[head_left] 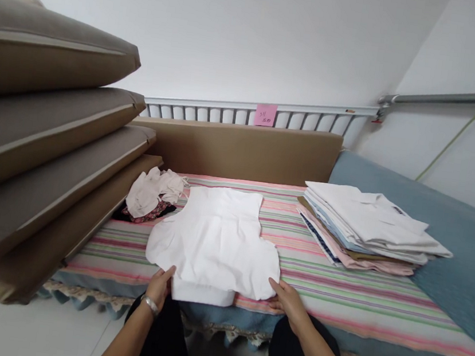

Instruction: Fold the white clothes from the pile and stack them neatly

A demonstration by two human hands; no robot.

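Observation:
A white top (pixel 219 233) lies spread on a striped cover, slightly wrinkled, its near end reaching the front edge of the seat. My left hand (pixel 160 285), with a silvery band on its wrist, pinches the top's near left edge. Near the right corner, my right hand (pixel 287 299) grips the top between thumb and fingers; some fingers are tucked beneath or behind it and partly hidden.
Folded clothes (pixel 370 229) are stacked on the right. A crumpled pale garment (pixel 153 191) rests on darker patterned cloth at left. Large brown cushions (pixel 50 155) tower on the left. The striped cover (pixel 336 294) spans the seat; a pink note (pixel 265 115) hangs on the rail behind.

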